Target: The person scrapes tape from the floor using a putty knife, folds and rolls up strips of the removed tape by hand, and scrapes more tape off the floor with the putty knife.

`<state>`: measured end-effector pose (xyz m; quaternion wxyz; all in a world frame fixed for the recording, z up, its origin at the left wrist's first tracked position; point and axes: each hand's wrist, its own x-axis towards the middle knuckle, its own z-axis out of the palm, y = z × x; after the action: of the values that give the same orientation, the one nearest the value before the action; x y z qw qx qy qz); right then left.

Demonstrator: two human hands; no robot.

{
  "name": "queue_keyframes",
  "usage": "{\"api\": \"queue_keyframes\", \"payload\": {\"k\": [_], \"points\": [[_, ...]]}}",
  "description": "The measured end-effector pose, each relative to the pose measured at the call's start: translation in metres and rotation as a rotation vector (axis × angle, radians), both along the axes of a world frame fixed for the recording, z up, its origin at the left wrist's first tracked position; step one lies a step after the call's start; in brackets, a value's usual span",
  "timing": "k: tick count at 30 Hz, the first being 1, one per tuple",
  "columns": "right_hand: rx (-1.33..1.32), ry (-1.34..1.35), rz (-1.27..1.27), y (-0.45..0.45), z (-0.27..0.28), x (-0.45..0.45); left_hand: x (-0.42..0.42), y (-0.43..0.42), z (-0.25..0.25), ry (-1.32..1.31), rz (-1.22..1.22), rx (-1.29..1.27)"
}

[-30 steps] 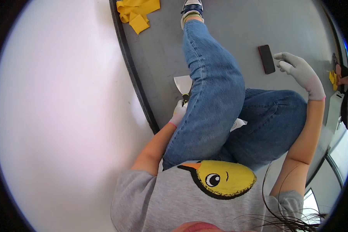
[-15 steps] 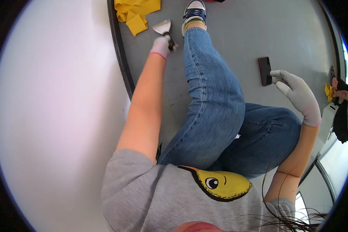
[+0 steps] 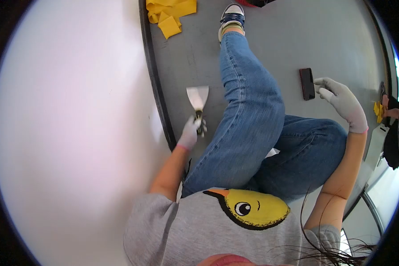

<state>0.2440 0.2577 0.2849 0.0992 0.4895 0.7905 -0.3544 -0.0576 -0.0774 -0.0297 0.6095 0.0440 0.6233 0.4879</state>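
My left hand (image 3: 191, 132), in a pale glove with a pink cuff edge, is wrapped round the dark handle of a scraper (image 3: 197, 96). The scraper's wide metal blade points away from me, over the grey floor beside my leg. On the right, my right hand (image 3: 341, 101) wears a matching glove and holds nothing. Its fingers are loosely bent and apart. A dark phone (image 3: 307, 84) with a reddish edge lies just beyond those fingertips; whether they touch it I cannot tell.
A white wall (image 3: 88, 111) with a black strip (image 3: 157, 84) at its foot runs along the left. Yellow cloth (image 3: 170, 24) lies at the far left. My outstretched leg (image 3: 252, 97) crosses the middle. Part of another person (image 3: 394, 133) shows at the right edge, near a yellow piece (image 3: 378, 111).
My left hand has drawn back toward my body with the scraper, whose blade now points more directly away from me. My right hand stays by the phone. The view has shifted slightly.
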Motion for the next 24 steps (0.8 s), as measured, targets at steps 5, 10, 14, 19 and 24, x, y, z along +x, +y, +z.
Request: {"api": "queue_keyframes", "payload": {"k": [5, 10, 14, 19, 24], "points": [[-0.023, -0.019, -0.009, 0.007, -0.005, -0.001, 0.029, -0.043, -0.005, 0.116, -0.068, -0.200], [-0.037, -0.021, -0.019, 0.012, -0.001, -0.005, -0.015, 0.021, -0.030, 0.029, 0.021, -0.091], [-0.063, -0.022, -0.057, 0.010, 0.001, -0.008, -0.078, 0.129, -0.014, 0.048, 0.125, 0.024], [-0.065, -0.042, -0.071, 0.006, 0.006, -0.014, -0.146, 0.219, 0.009, 0.130, 0.271, -0.004], [-0.063, -0.044, -0.062, 0.004, 0.003, -0.012, -0.135, 0.165, 0.024, 0.190, 0.277, 0.186]]}}
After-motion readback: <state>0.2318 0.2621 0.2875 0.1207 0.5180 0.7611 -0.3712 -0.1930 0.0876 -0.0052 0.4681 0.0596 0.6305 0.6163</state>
